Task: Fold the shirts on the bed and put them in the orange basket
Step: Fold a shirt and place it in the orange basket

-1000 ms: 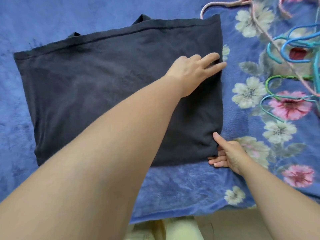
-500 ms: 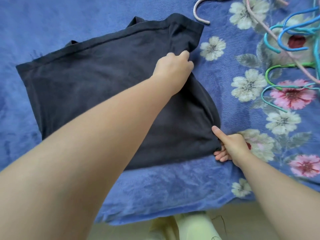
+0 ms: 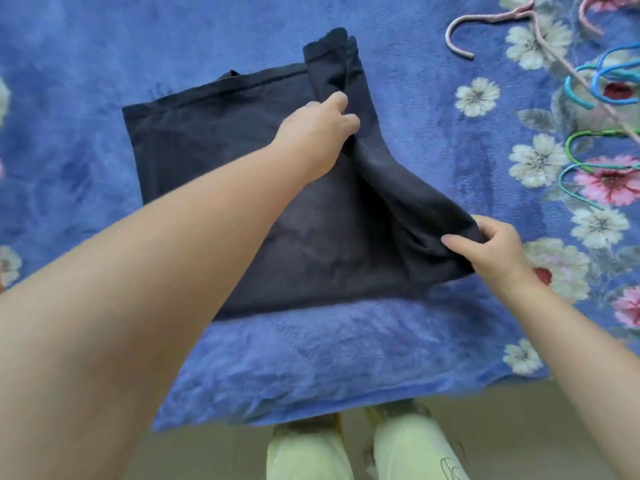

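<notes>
A dark navy shirt [image 3: 214,161] lies folded flat on the blue floral blanket [image 3: 311,358] of the bed. Its right edge is lifted off the blanket and drawn leftward over the rest. My left hand [image 3: 320,129] grips the far right corner, bunched up near the top edge. My right hand [image 3: 491,251] pinches the near right corner, thumb on top, holding it raised. No orange basket is in view.
Several plastic hangers, pink [image 3: 498,26], blue [image 3: 602,81] and green [image 3: 588,157], lie at the far right of the bed. The blanket's near edge hangs over the bedside, with pale green trouser legs [image 3: 408,445] and the floor below it.
Both hands closed on the shirt's right corners, lifted that edge and pulled it left. My left hand went from lying flat to gripping. The camera view shifted so the shirt sits more centrally.
</notes>
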Demonstrator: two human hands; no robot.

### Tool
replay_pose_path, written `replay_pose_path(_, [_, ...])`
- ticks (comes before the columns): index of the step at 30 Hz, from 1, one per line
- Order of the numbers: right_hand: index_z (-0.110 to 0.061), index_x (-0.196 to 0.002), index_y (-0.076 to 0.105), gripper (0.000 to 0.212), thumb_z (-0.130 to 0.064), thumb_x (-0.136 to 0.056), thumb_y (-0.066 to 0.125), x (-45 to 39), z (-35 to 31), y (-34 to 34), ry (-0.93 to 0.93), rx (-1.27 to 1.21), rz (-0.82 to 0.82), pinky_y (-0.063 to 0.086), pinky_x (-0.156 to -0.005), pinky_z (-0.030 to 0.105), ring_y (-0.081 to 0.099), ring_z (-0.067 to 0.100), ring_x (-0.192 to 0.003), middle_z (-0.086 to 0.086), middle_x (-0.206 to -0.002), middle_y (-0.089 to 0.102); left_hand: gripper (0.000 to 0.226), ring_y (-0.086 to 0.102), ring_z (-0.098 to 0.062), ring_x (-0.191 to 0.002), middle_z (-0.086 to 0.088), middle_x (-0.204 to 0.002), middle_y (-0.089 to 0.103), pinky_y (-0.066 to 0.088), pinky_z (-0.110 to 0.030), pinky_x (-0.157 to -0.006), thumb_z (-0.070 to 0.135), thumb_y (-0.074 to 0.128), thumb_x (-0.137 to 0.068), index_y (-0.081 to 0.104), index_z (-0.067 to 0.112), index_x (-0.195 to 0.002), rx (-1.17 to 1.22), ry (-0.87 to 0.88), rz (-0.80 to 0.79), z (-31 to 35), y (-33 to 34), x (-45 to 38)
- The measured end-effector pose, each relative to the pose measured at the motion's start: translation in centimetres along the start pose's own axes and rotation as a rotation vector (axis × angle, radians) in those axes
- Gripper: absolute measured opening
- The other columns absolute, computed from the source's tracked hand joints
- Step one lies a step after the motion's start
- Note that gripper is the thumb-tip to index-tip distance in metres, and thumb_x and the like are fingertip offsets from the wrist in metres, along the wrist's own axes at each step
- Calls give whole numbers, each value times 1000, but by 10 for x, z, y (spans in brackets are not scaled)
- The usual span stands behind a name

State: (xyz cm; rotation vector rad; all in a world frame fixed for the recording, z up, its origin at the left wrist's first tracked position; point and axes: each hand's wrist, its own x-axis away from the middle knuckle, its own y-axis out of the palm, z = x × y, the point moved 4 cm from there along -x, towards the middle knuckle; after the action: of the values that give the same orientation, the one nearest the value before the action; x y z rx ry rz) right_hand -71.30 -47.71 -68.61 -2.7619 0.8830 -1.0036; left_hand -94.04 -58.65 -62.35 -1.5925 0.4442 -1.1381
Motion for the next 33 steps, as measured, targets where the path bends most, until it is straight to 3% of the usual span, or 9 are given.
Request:
replay_pose_path(5, [-18,-56,45,20,-34,-65,52,55,-48,78,-405,276,-98,30,-53,8,41,-8,-55,-13,-52,44,32,30,-23,-82,-14,-126,36,38,-38,-61,-8,44,-87,47,8,-115,-31,107,79,-65,-1,39])
replay_pose_path(9, [-10,-58,47,24,-32,-68,50,86,-49,160,-408,252,-226,31,-53,9,43,2,-57,-8,-52,41,31,42,-33,-90,-16,-125,39,44,-46,-65,-7,44,-85,48,6,-112,-39,160,107,-114,6,73])
replay_pose_path(12, [5,-60,49,34,-27,-71,53,95,-48,214,-352,239,-289,29,-54,19,39,17,-58,13,-56,46,32,46,-36,-97,-17,-127,40,45,-47,-67,-6,45,-84,50,5,-113,-65,192,97,-153,17,93])
replay_pose_path(16, [3,-62,47,28,-22,-73,51,101,-58,278,-353,244,-361,29,-54,20,34,10,-55,14,-59,47,34,45,-37,-96,-19,-125,42,46,-47,-65,-9,46,-79,51,2,-110,-32,197,138,-207,28,111])
replay_pose_path(19, [-14,-55,34,26,-20,-74,51,105,-62,318,-443,324,-362,24,-52,17,28,11,-51,-5,-53,30,33,44,-36,-100,-16,-124,43,49,-52,-67,-10,48,-74,50,3,-105,-16,285,157,-239,51,120])
replay_pose_path(22, [-17,-66,56,9,-20,-74,54,104,-54,344,-470,392,-397,29,-67,17,40,3,-57,-11,-61,45,40,39,-39,-117,-17,-140,37,41,-52,-86,-10,48,-76,52,3,-113,-57,165,150,-267,77,129])
replay_pose_path(26, [-2,-106,65,40,-25,-76,56,109,-40,339,-524,523,-505,39,-85,18,61,21,-92,7,-100,68,52,22,-34,-134,-16,-149,21,33,-46,-95,-4,52,-80,39,6,-130,-128,-145,-55,-284,114,152])
replay_pose_path(29, [0,-100,65,34,-18,-76,48,115,-43,308,-728,612,-420,42,-85,24,55,18,-94,13,-96,68,52,43,-46,-122,-32,-133,42,43,-50,-89,-13,55,-66,46,-4,-116,-97,100,149,-266,136,168])
replay_pose_path(33, [-8,-111,50,44,-7,-70,35,89,-42,246,-902,886,-262,46,-89,41,49,27,-107,20,-106,64,82,52,-40,-118,-20,-130,53,40,-51,-98,-2,63,-48,50,15,-127,-202,507,245,-225,150,189])
